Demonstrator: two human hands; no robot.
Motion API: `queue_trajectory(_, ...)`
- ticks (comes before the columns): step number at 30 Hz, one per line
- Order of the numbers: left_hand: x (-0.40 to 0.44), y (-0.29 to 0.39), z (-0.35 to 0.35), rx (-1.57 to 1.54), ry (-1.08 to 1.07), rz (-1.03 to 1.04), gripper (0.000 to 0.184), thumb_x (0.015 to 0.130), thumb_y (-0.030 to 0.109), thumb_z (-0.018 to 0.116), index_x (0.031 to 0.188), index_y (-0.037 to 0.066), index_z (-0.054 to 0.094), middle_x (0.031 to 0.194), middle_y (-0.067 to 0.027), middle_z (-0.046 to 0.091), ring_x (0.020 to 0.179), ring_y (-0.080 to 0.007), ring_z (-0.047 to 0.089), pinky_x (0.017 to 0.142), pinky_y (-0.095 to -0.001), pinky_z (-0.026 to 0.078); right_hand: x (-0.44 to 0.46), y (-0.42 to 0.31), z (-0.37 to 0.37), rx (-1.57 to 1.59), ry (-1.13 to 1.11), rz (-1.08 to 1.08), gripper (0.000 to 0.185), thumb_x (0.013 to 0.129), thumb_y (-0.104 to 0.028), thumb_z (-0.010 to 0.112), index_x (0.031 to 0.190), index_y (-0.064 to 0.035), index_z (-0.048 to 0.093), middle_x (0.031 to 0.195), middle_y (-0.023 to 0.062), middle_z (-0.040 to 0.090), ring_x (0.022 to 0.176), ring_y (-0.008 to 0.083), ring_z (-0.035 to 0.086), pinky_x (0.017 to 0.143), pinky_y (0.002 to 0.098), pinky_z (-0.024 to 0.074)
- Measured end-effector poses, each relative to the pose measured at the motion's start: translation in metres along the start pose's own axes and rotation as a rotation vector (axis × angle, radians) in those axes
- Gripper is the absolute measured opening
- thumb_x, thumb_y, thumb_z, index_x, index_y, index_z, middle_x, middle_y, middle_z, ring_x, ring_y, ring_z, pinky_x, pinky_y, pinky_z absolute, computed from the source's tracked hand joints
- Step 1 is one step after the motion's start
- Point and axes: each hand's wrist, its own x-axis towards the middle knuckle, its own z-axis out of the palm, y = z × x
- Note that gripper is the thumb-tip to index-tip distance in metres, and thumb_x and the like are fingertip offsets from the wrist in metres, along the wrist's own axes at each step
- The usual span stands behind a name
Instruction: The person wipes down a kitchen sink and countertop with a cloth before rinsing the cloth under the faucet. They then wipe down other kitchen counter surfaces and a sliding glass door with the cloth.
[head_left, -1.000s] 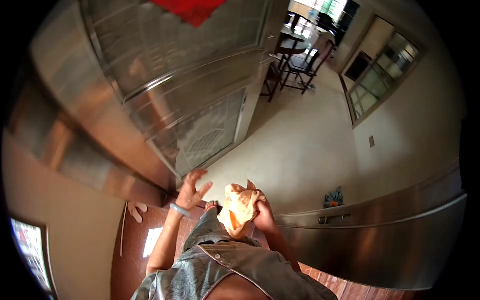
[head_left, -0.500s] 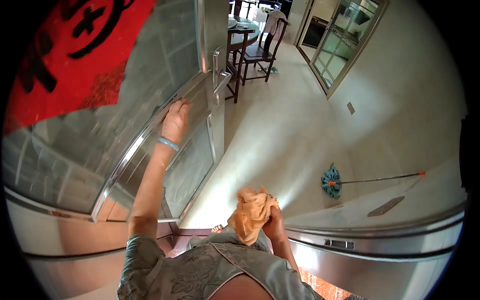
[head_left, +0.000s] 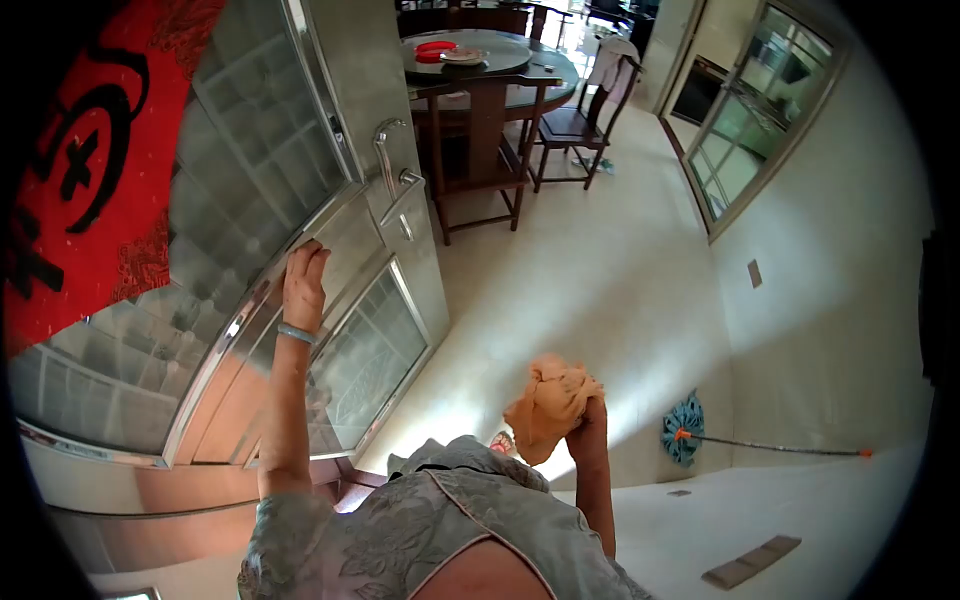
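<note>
Along the metal rail between the door's two glass panes, the fingers of the left hand (head_left: 303, 290) lie close together and bent, tips at the rail; how firmly they press cannot be told. Curled into a crumpled orange cloth (head_left: 550, 405), the fingers of the right hand (head_left: 588, 430) grip its right side, their tips hidden by the folds. The cloth hangs bunched in front of the torso, over the pale floor (head_left: 600, 290).

A pale blue-grey bangle (head_left: 297, 333) circles the left wrist. Near the far upright edge of the silver metal door (head_left: 350, 235) is a shiny lever handle (head_left: 395, 180); red paper with black brushstrokes (head_left: 100, 150) covers part of the upper pane. Beyond that edge, a dark wooden chair (head_left: 485, 140) stands beside a round glass-topped table (head_left: 555, 85). Near the right-hand wall is a blue-headed mop (head_left: 683, 430) with a thin handle.
</note>
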Motion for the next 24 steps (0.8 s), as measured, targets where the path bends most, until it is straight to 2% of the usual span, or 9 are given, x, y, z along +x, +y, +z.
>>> queue_trajectory(3, -0.001, -0.014, 0.024, 0.111, 0.006, -0.101, 0.032, 0.074, -0.012, 0.054, 0.101, 0.004, 0.063, 0.108, -0.011, 0.06, 0.101, -0.0318, 0.056, 0.085, -0.0412, 0.048, 0.017, -0.008, -0.01, -0.025, -0.017, -0.004, 0.049, 0.102, -0.026, 0.037, 0.144, -0.0011, 0.034, 0.132, 0.0098, 0.05, 0.121, 0.0207, 0.052, 0.104, 0.0374, 0.0433)
queue_trajectory(5, 0.01, -0.019, 0.042, 0.253, 0.098, -0.184, 0.029, 0.076, -0.006, 0.06, 0.103, 0.004, 0.062, 0.11, -0.0136, 0.059, 0.105, -0.0338, 0.054, 0.089, -0.0423, 0.046, 0.026, -0.008, -0.012, -0.051, 0.038, -0.048, 0.051, 0.098, -0.025, 0.044, 0.142, -0.0005, 0.036, 0.134, 0.0111, 0.05, 0.122, 0.0226, 0.051, 0.102, 0.0362, 0.0447)
queue_trajectory(6, 0.006, -0.032, 0.067, 0.188, 0.003, -0.281, 0.037, 0.075, 0.0, 0.065, 0.112, 0.004, 0.059, 0.114, -0.0179, 0.057, 0.11, -0.0369, 0.052, 0.095, -0.0427, 0.043, 0.032, -0.005, -0.017, -0.054, 0.021, -0.042, 0.051, 0.098, -0.025, 0.044, 0.142, -0.0005, 0.036, 0.134, 0.0111, 0.05, 0.122, 0.0226, 0.051, 0.102, 0.0362, 0.0447)
queue_trajectory(8, 0.016, -0.039, 0.11, 0.092, 0.023, -0.349, 0.047, 0.078, 0.005, 0.066, 0.123, 0.004, 0.053, 0.12, -0.0203, 0.054, 0.114, -0.0393, 0.05, 0.098, -0.0433, 0.043, 0.042, 0.001, -0.025, -0.66, -0.013, -0.228, 0.052, 0.099, -0.028, 0.044, 0.142, -0.0001, 0.036, 0.133, 0.0111, 0.05, 0.123, 0.0228, 0.051, 0.103, 0.0376, 0.0447)
queue_trajectory(9, 0.032, -0.035, 0.117, 0.084, -0.005, -0.369, 0.049, 0.081, 0.008, 0.066, 0.127, 0.004, 0.05, 0.121, -0.0209, 0.054, 0.115, -0.0394, 0.049, 0.1, -0.043, 0.042, 0.048, 0.0, -0.022, -0.667, -0.03, -0.225, 0.052, 0.099, -0.028, 0.044, 0.142, -0.0001, 0.036, 0.133, 0.0111, 0.05, 0.123, 0.0228, 0.051, 0.103, 0.0376, 0.0447)
queue_trajectory(11, 0.058, -0.04, 0.136, 0.079, -0.029, -0.411, 0.051, 0.083, 0.011, 0.065, 0.131, 0.004, 0.047, 0.123, -0.0215, 0.053, 0.117, -0.0396, 0.049, 0.102, -0.0428, 0.041, 0.058, -0.004, -0.01, 0.035, 0.058, 0.017, 0.052, 0.099, -0.032, 0.043, 0.139, -0.0001, 0.038, 0.132, 0.0109, 0.051, 0.123, 0.0231, 0.051, 0.103, 0.0389, 0.0447)
queue_trajectory(16, 0.091, -0.121, 0.199, 0.531, -0.13, -0.57, 0.048, 0.087, 0.022, 0.065, 0.128, 0.007, 0.046, 0.121, -0.0135, 0.055, 0.106, -0.0333, 0.057, 0.087, -0.0428, 0.052, 0.094, 0.013, -0.006, -0.03, 0.098, -0.016, 0.05, 0.1, -0.034, 0.04, 0.138, -0.0022, 0.039, 0.131, 0.0118, 0.051, 0.121, 0.0236, 0.052, 0.103, 0.0392, 0.0442)
queue_trajectory(21, 0.092, -0.17, 0.222, 0.792, -0.093, -0.628, 0.038, 0.09, 0.018, 0.06, 0.124, 0.01, 0.047, 0.107, -0.0086, 0.056, 0.092, -0.0285, 0.061, 0.074, -0.0402, 0.055, 0.139, 0.015, 0.007, 0.087, 0.19, -0.021, 0.044, 0.102, -0.033, 0.038, 0.133, -0.0022, 0.042, 0.128, 0.0122, 0.051, 0.12, 0.0234, 0.053, 0.102, 0.0389, 0.0458)
queue_trajectory(24, 0.092, -0.214, 0.227, 0.912, -0.094, -0.644, 0.035, 0.091, 0.016, 0.057, 0.124, 0.012, 0.046, 0.102, -0.007, 0.055, 0.087, -0.0264, 0.061, 0.07, -0.0381, 0.055, 0.172, 0.027, 0.021, 0.039, 0.099, -0.035, 0.038, 0.102, -0.028, 0.039, 0.13, -0.0024, 0.045, 0.125, 0.0106, 0.052, 0.115, 0.0207, 0.054, 0.1, 0.0369, 0.0458)
